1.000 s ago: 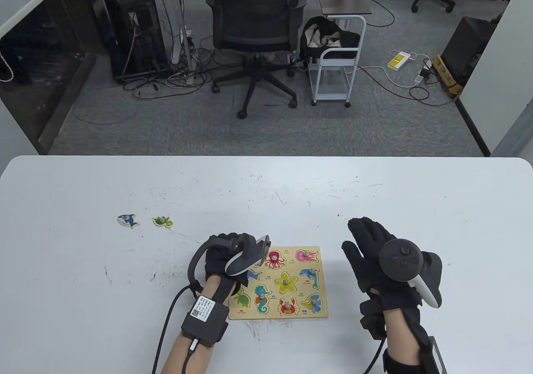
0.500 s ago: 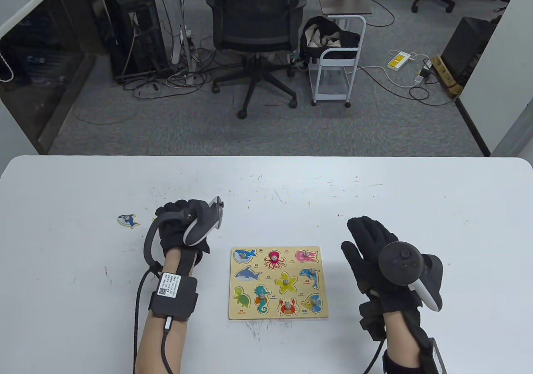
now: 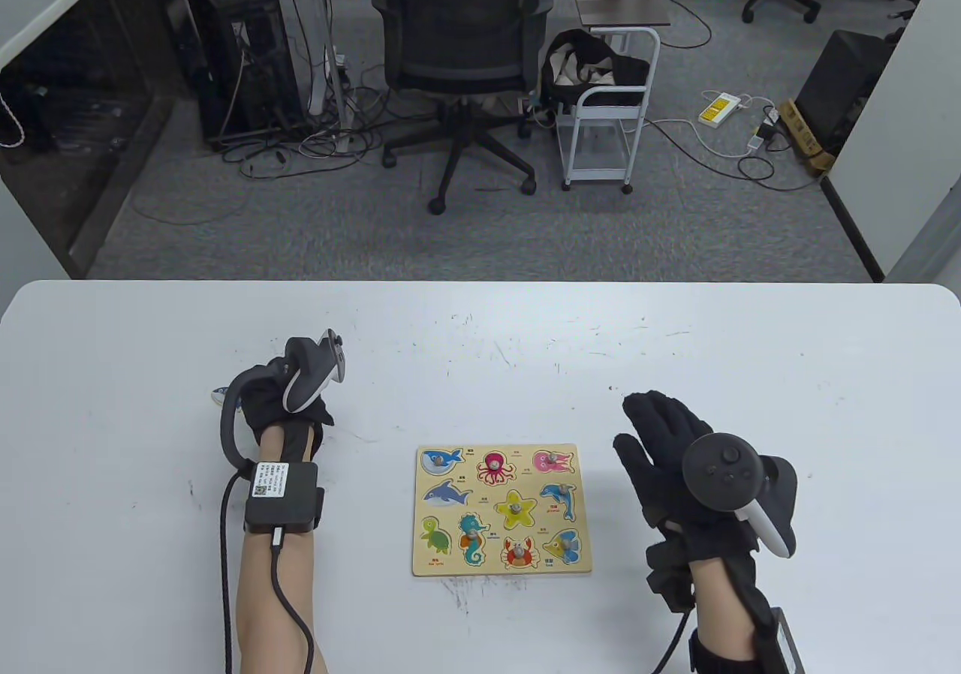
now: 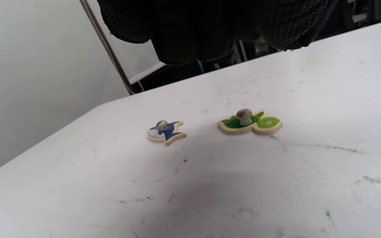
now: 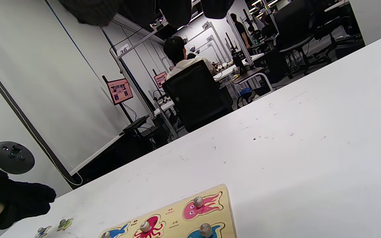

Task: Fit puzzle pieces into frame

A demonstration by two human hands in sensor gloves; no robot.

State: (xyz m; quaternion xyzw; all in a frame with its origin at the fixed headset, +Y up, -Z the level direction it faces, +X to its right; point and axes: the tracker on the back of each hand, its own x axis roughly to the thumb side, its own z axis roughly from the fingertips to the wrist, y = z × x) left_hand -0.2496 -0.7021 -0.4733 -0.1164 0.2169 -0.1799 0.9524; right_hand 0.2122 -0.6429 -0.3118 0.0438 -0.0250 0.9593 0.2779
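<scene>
I am on the fetching step: my left hand (image 3: 289,404) hovers over the two loose pieces that lie on the table (image 3: 480,329), well to the far left of the puzzle frame (image 3: 501,510). In the left wrist view its fingers (image 4: 184,39) hang loosely curled above the pieces, touching nothing and holding nothing. My right hand (image 3: 676,456) rests flat on the table just right of the frame, fingers straight and spread, also holding nothing.

The frame looks nearly full; two slots on its left side, the dolphin and the turtle, appear to lack knobs, so I judge they wait for these pieces.

The green turtle piece (image 4: 250,123) lies flat, knob up, its long axis running roughly left-right in the wrist view, with the eyed head towards the frame's side. The blue piece (image 4: 166,131) lies flat beside it, farther from the frame, and from above only its edge (image 3: 218,395) shows past my hand.

Next, I should lower the fingers and pinch the turtle's knob, then carry it to the frame's near-left slot.
</scene>
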